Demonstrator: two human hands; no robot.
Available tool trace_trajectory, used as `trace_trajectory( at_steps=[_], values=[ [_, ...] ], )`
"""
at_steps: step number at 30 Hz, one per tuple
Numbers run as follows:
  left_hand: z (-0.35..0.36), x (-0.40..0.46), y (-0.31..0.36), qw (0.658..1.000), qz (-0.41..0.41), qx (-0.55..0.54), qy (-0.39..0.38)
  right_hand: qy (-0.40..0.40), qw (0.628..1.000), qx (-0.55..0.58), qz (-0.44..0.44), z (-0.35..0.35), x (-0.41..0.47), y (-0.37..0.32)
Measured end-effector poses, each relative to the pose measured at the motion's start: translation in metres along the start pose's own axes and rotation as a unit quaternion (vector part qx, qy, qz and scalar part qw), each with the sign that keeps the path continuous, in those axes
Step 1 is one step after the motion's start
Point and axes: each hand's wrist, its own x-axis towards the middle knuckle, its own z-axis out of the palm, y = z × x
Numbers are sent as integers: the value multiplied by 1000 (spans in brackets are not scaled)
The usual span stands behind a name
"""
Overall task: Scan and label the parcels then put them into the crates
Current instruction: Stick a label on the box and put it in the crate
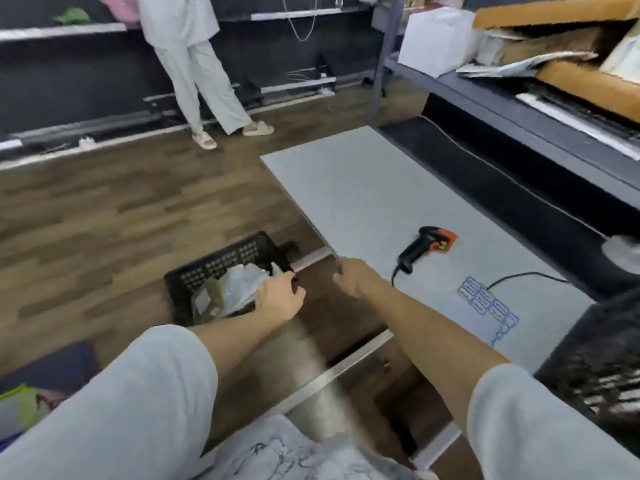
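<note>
From the head camera, my left hand point(280, 299) reaches down over the near rim of the black crate point(221, 263) on the floor, fingers loosely spread, gripping nothing that I can make out. The parcels point(235, 289) lie inside, touching my fingertips: soft, crinkly poly bags, probably light and a little slippery, so I would pinch a gathered edge. My right hand point(353, 277) hovers at the table point(363, 188) corner, relaxed and holding nothing. The scanner point(424, 245) lies near it.
</note>
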Motion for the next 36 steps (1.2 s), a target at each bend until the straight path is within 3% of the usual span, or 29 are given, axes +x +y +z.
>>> trace_trajectory(
  at_steps=[5,13,23,36],
  values=[
    [-14,-7,-79,997,-71,11,20,-51,998,-2,-43,56,27,-74],
    [-9,-26,-168,987,-160,5,-16,-153,985,-39,-68,125,60,-139],
    [-13,11,-204,965,-256,-46,-33,-213,968,-75,-106,141,139,-176],
    [-27,167,-211,929,-349,-125,10,-278,953,-72,-95,122,302,-202]
  ],
)
